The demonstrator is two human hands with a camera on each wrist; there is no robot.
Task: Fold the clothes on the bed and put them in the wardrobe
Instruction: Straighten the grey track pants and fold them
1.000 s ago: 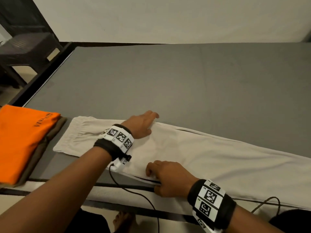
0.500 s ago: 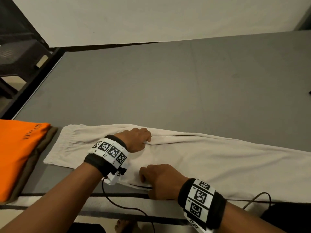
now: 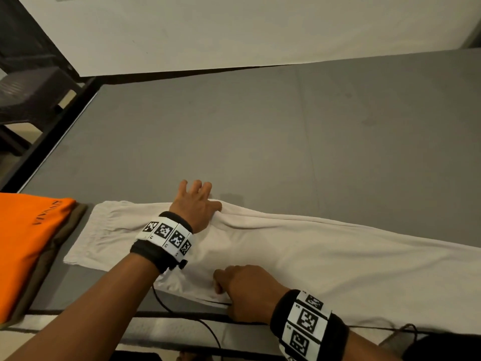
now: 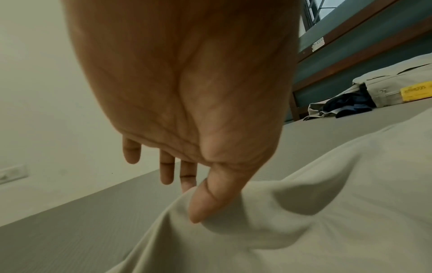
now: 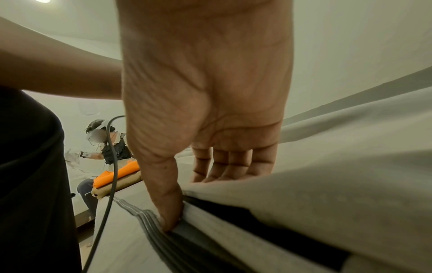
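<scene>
Trousers (image 3: 299, 256) run off frame; right hand's (image 3: 247, 290) fingertips hidden.

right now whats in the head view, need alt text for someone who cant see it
Two hands smooth pale trousers laid lengthwise on a grey bed: the left hand at the far edge, the right hand at the near edge. Folded orange clothing sits at left.

Both hands (image 3: 197, 207) on trousers (image 3: 312, 251) — grey bed (image 3: 234, 139)

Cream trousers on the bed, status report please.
Left hand open, thumb pressing far edge. Right hand gripping near edge. Long cream cloth trousers flat, unfolded. Nothing in the way.
</scene>
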